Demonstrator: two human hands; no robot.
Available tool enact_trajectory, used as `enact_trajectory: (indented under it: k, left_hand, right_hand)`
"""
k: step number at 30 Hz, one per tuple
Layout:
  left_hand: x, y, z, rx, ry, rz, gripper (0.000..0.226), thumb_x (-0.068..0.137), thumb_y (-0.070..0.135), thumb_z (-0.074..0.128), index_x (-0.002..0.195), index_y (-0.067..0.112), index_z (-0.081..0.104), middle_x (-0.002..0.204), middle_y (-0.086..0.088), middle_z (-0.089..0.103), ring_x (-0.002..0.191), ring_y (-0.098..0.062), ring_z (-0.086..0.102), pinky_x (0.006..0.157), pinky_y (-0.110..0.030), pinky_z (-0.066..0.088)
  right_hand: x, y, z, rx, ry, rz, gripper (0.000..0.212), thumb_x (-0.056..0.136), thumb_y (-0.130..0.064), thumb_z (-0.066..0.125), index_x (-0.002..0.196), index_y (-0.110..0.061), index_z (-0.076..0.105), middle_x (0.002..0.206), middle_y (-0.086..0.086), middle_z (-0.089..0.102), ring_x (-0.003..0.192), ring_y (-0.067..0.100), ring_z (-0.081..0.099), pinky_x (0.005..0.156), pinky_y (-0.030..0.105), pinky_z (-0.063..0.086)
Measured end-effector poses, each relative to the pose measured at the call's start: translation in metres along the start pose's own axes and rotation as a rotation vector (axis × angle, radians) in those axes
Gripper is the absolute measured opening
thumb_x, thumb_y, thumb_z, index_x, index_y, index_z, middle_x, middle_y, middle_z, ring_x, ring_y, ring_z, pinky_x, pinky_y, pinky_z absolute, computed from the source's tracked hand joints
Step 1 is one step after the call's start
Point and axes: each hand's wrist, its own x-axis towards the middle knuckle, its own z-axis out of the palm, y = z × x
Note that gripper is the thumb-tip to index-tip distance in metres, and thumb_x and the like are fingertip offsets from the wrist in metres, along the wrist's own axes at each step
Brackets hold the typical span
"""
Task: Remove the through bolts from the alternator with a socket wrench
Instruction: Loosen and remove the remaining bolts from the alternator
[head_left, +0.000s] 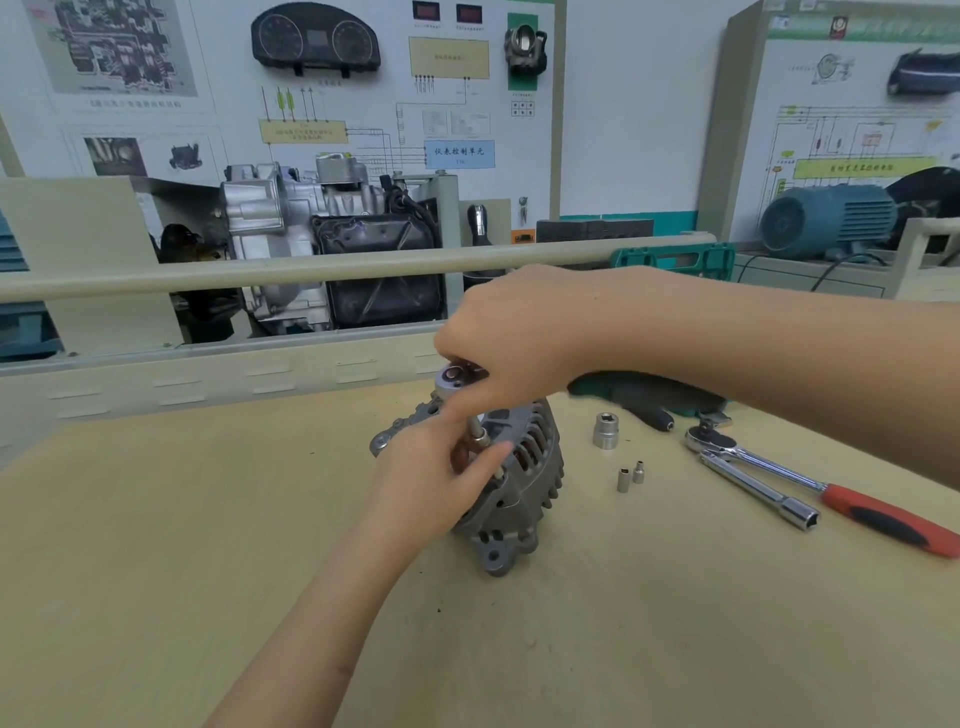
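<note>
The right hand (511, 332) is gripping the socket wrench (457, 376) head from above, fingers curled round it. Just below, the left hand (436, 478) is pinching the wrench's extension bar (478, 434), which is standing on the alternator (524, 478) resting on the workbench (208, 519). Loose sockets (605, 430) are lying to the right.
</note>
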Motion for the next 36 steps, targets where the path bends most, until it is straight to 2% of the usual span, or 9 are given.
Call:
enact_trajectory:
  k: [5, 7, 9, 11, 16, 20, 25, 31, 36]
  left_hand:
    - [0.0, -0.004, -0.002, -0.141, -0.072, -0.051, 0.022, 0.079, 0.04, 0.059, 0.076, 0.018, 0.063, 0.065, 0.006, 0.059, 0.062, -0.007, 0.054, 0.058, -0.025, 0.045]
    - [0.0, -0.004, -0.002, -0.173, -0.072, -0.046, 0.021, 0.08, 0.036, 0.059, 0.082, 0.016, 0.065, 0.065, 0.008, 0.058, 0.064, -0.005, 0.052, 0.056, -0.021, 0.042]
    - [0.0, -0.005, -0.002, -0.143, -0.047, -0.039, 0.021, 0.08, 0.036, 0.059, 0.073, 0.016, 0.062, 0.058, 0.008, 0.054, 0.06, -0.004, 0.049, 0.053, -0.02, 0.038]
    - [0.001, -0.004, 0.001, -0.088, -0.02, -0.03, 0.027, 0.08, 0.037, 0.06, 0.059, 0.021, 0.051, 0.051, 0.009, 0.045, 0.054, -0.003, 0.046, 0.049, -0.017, 0.034]
    - [0.001, 0.001, 0.003, 0.027, 0.036, -0.012, 0.04, 0.078, 0.042, 0.062, 0.052, 0.032, 0.033, 0.045, 0.012, 0.035, 0.045, -0.003, 0.039, 0.045, -0.017, 0.027]
    - [0.001, -0.002, 0.001, -0.057, -0.001, -0.037, 0.034, 0.076, 0.044, 0.063, 0.055, 0.029, 0.041, 0.046, 0.012, 0.039, 0.054, 0.004, 0.045, 0.047, -0.016, 0.03]
    - [0.001, -0.003, 0.001, -0.039, -0.003, -0.032, 0.037, 0.079, 0.037, 0.063, 0.053, 0.026, 0.038, 0.046, 0.011, 0.036, 0.053, 0.004, 0.044, 0.048, -0.016, 0.031]
    - [0.001, 0.0, 0.002, 0.004, 0.026, -0.028, 0.038, 0.079, 0.038, 0.063, 0.054, 0.031, 0.035, 0.047, 0.013, 0.038, 0.051, 0.002, 0.044, 0.048, -0.015, 0.031]
    - [0.001, -0.002, 0.0, -0.09, -0.034, -0.069, 0.022, 0.079, 0.038, 0.062, 0.065, 0.022, 0.057, 0.05, 0.012, 0.047, 0.052, 0.004, 0.047, 0.047, -0.014, 0.03]
  right_hand:
    - [-0.003, -0.001, -0.002, 0.022, -0.015, -0.015, 0.031, 0.09, -0.039, 0.045, 0.104, -0.016, 0.06, 0.063, -0.008, 0.037, 0.05, 0.006, 0.028, 0.047, 0.022, 0.027]
    - [-0.005, 0.0, -0.004, 0.052, -0.03, -0.014, 0.032, 0.091, -0.037, 0.045, 0.107, -0.015, 0.06, 0.069, -0.005, 0.047, 0.05, 0.005, 0.028, 0.048, 0.021, 0.028]
    - [-0.007, 0.0, -0.006, 0.07, -0.041, -0.011, 0.033, 0.091, -0.038, 0.045, 0.11, -0.015, 0.059, 0.075, -0.002, 0.052, 0.051, 0.005, 0.028, 0.048, 0.021, 0.027]
    - [-0.008, -0.001, -0.008, 0.044, -0.046, -0.005, 0.032, 0.09, -0.039, 0.046, 0.106, -0.015, 0.059, 0.065, -0.007, 0.041, 0.05, 0.005, 0.027, 0.045, 0.021, 0.024]
    - [-0.003, -0.004, -0.008, -0.027, -0.059, 0.02, 0.028, 0.09, -0.039, 0.045, 0.07, -0.019, 0.045, 0.061, -0.005, 0.039, 0.048, 0.008, 0.029, 0.042, 0.024, 0.024]
    - [-0.007, -0.003, -0.007, 0.014, -0.028, -0.002, 0.029, 0.091, -0.036, 0.042, 0.101, -0.014, 0.058, 0.061, -0.007, 0.035, 0.049, 0.007, 0.027, 0.044, 0.023, 0.023]
    - [-0.009, -0.002, -0.009, 0.043, -0.041, -0.013, 0.032, 0.093, -0.035, 0.042, 0.108, -0.013, 0.058, 0.063, -0.006, 0.035, 0.05, 0.006, 0.027, 0.046, 0.021, 0.024]
    - [-0.002, -0.001, -0.007, -0.011, -0.049, -0.008, 0.029, 0.091, -0.04, 0.042, 0.07, -0.019, 0.044, 0.064, -0.004, 0.044, 0.049, 0.009, 0.031, 0.043, 0.024, 0.025]
    - [-0.001, 0.002, -0.002, 0.017, -0.028, -0.026, 0.031, 0.091, -0.037, 0.043, 0.103, -0.014, 0.06, 0.065, -0.005, 0.043, 0.049, 0.008, 0.029, 0.044, 0.023, 0.025]
